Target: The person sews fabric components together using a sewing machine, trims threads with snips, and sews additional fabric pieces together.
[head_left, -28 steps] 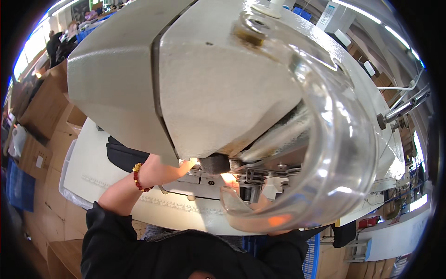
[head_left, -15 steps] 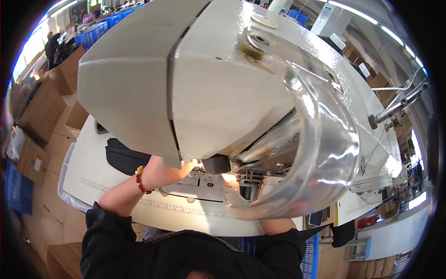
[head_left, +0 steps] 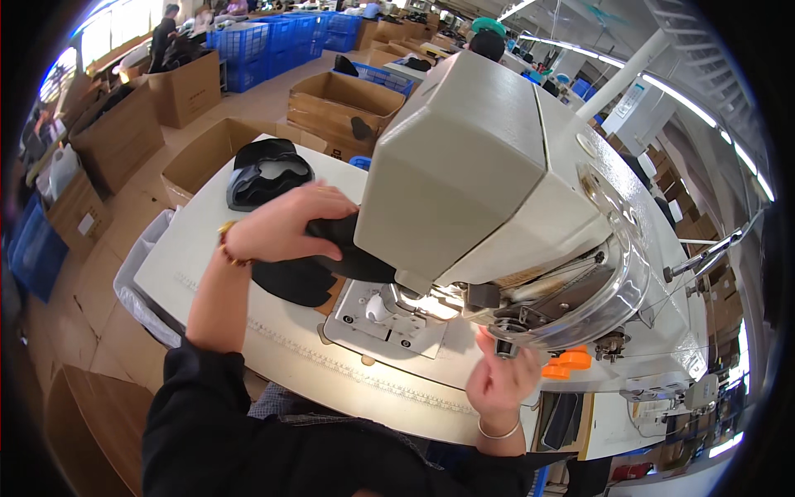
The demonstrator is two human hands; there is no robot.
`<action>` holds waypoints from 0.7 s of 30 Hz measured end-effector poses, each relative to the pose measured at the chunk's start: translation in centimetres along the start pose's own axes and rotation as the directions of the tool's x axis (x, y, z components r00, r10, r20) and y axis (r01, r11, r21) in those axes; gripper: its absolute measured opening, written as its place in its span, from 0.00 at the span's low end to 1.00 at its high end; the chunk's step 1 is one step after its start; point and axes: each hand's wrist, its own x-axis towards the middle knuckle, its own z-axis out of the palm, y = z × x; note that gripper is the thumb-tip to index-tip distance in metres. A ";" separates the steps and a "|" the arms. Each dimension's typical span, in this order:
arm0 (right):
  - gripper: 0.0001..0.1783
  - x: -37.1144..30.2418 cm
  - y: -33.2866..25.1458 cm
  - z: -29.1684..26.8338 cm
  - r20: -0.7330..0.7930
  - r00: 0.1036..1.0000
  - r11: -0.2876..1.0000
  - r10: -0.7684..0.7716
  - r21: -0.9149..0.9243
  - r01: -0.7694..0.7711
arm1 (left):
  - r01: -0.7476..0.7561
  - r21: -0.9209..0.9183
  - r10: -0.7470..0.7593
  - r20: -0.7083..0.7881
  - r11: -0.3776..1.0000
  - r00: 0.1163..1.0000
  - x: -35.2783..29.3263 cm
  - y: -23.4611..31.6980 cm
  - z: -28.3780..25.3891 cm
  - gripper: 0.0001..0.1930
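Note:
My left hand (head_left: 286,222) grips a black fabric piece (head_left: 344,253) and holds it above the white table, its far end tucked under the head of the cream sewing machine (head_left: 489,182). A second flat black piece (head_left: 294,282) lies on the table just below it. My right hand (head_left: 499,383) hovers with fingers loosely apart and nothing in it, just in front of the machine's clear plastic guard (head_left: 592,311). The metal needle plate (head_left: 389,319) lies lit between the two hands.
A stack of dark fabric pieces (head_left: 267,178) rests at the table's far left corner. Orange clips (head_left: 563,364) lie right of my right hand. Open cardboard boxes (head_left: 339,99) and blue crates (head_left: 265,41) stand on the floor beyond. A plastic-lined bin (head_left: 141,282) hangs at the table's left edge.
My head has pulled back from the machine, so the table shows. My left hand has lifted a black fabric piece away from the needle area; my right hand has dropped back toward me.

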 end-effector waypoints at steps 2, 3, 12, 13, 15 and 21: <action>0.16 0.6 0.0 -1.5 -0.053 0.996 0.994 0.069 0.091 -0.064 | 0.036 0.190 -0.028 -0.048 0.981 0.998 -1.8 1.7 -1.2 0.20; 0.16 0.5 0.2 -1.7 -0.055 0.996 0.994 0.070 0.093 -0.065 | 0.155 0.361 -0.122 -0.114 0.920 0.986 -2.9 1.9 -1.6 0.17; 0.14 -6.3 2.0 -1.7 0.064 0.961 0.953 0.271 0.123 -0.277 | 0.529 0.724 -0.553 -0.244 0.443 0.797 -6.3 -10.1 2.4 0.07; 0.14 -7.5 1.9 -2.1 0.065 0.956 0.949 0.287 0.117 -0.293 | 0.576 0.698 -0.597 -0.261 0.427 0.759 -6.8 -12.1 2.3 0.08; 0.14 -10.2 1.6 -3.5 0.128 0.891 0.896 0.436 0.038 -0.443 | 0.626 0.642 -0.638 -0.265 0.442 0.723 -7.1 -15.7 1.1 0.12; 0.12 -18.4 0.9 -9.8 0.048 0.690 0.682 0.723 -0.210 -0.700 | 0.099 0.951 -0.262 -0.019 0.294 0.965 -9.0 -25.6 -0.6 0.18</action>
